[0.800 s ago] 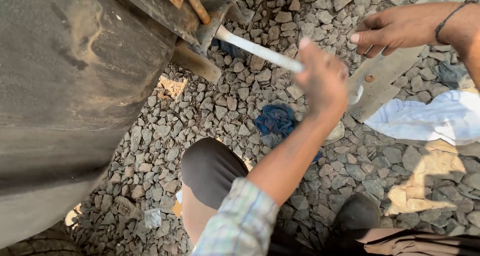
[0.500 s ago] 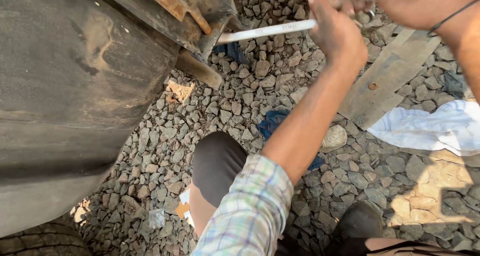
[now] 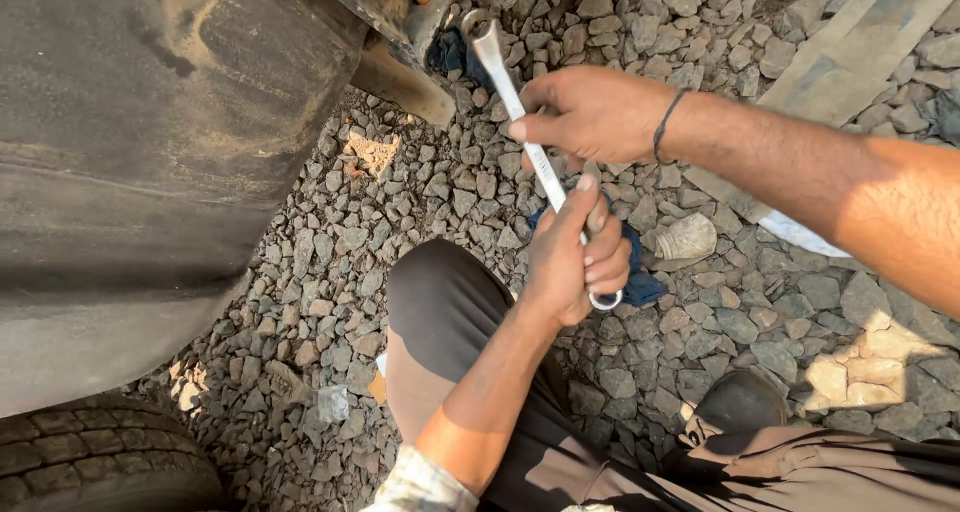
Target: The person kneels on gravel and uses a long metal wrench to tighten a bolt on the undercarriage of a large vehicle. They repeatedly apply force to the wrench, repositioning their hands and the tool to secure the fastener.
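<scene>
I grip the lower end of a long silver ring spanner [image 3: 530, 147] in my left hand [image 3: 572, 257], fingers wrapped tight around its shaft, with the bottom ring poking out below my fist. My right hand [image 3: 590, 112] is closed on the same shaft just above, toward one o'clock from the left. The spanner runs up toward eleven o'clock, its top ring sitting against the rusty metal bracket [image 3: 400, 2] under the big dusty vehicle body [image 3: 150, 162]. Grey gravel [image 3: 400, 212] lies beneath, a blue rag [image 3: 640, 282] sits by my left fist, and a tyre [image 3: 100, 462] shows at seven o'clock.
</scene>
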`<state>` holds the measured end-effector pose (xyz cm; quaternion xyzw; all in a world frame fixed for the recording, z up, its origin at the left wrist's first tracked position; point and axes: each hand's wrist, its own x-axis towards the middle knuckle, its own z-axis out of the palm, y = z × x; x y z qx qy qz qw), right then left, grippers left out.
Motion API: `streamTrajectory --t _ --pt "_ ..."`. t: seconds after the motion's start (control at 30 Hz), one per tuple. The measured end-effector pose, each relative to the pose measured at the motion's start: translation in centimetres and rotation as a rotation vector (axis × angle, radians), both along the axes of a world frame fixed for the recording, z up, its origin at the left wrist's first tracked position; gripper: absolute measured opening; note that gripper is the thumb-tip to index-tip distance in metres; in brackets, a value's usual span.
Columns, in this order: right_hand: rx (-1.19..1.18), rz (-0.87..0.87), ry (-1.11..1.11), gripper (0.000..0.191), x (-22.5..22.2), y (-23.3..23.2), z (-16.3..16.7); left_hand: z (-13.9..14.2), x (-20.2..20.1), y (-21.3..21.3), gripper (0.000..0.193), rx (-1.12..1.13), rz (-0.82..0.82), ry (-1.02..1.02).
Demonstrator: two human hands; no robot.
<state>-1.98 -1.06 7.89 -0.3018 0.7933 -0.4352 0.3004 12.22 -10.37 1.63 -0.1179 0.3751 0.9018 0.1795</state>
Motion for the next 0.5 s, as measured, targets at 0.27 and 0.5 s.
streamTrajectory --t 0.27,0.5 --pt "-0.234 -0.047 0.203 0.039 2.1 -2.4 0.6 1.1 1.6 -3.9 0.037 -0.047 -0.006 0.092" --pt "-0.146 -0.091 0.261 0.041 1.7 -3.1 0.9 6.3 1.9 -5.2 0.037 -0.139 -0.013 0.098"
